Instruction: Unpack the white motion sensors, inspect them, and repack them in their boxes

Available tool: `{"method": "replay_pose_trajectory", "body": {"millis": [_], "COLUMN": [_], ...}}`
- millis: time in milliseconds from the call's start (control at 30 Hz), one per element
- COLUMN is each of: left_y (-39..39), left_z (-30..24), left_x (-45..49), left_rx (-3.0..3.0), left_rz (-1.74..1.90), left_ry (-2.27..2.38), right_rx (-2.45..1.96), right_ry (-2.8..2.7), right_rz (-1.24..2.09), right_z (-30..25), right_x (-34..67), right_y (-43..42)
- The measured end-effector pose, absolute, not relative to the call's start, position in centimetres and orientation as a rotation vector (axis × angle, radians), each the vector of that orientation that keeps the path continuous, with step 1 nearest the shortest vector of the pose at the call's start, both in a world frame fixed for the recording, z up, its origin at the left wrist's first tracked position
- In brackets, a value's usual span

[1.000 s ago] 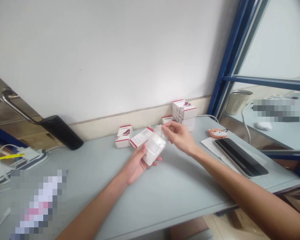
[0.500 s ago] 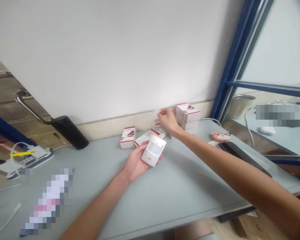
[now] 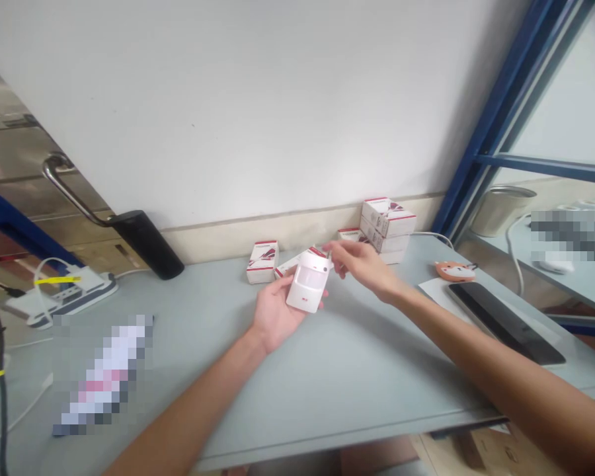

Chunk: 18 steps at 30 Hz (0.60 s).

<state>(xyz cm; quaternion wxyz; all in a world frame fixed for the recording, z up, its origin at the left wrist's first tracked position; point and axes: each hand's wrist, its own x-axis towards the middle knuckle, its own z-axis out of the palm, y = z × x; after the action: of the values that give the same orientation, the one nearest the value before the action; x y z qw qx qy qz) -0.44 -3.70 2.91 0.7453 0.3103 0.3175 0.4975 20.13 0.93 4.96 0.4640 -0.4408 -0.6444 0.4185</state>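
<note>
A white motion sensor (image 3: 308,283) with a curved lens window and a small red mark lies tilted in my left hand (image 3: 277,314), whose fingers wrap round it from below. My right hand (image 3: 359,264) is at the sensor's upper right corner, with thumb and fingertips drawn together. Whatever may be between those fingertips is too small to make out. Behind the sensor lies a white and red box (image 3: 287,264), partly hidden by it. Another small box (image 3: 262,262) stands just left of that one.
Stacked white and red boxes (image 3: 387,228) stand by the wall. To the right are a phone (image 3: 503,320) and an orange animal-faced case (image 3: 455,270). A black cylinder (image 3: 149,244), a power strip (image 3: 74,301) and a blurred-out item (image 3: 104,373) are on the left of the grey table (image 3: 337,396).
My right hand has come down and toward the sensor from near the stacked boxes, its fingers drawing together. The left hand still holds the sensor. The view has shifted slightly.
</note>
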Motion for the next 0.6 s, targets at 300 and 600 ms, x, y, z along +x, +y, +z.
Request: {"method": "replay_pose_trajectory", "body": {"millis": [300, 600], "left_y": [-3.5, -3.6], "left_z": [1.9, 1.5], "left_x": [-0.3, -0.3], "left_rx": [0.699, 0.685], "left_rz": [0.856, 0.747], "left_ry": [0.657, 0.64], "right_rx": [-0.934, -0.67], "right_ry": [-1.273, -0.97], "right_rz": [1.133, 1.046], "right_z": [5.1, 8.1], "right_x": [23.7, 30.2], "right_y": [2.0, 3.9]}}
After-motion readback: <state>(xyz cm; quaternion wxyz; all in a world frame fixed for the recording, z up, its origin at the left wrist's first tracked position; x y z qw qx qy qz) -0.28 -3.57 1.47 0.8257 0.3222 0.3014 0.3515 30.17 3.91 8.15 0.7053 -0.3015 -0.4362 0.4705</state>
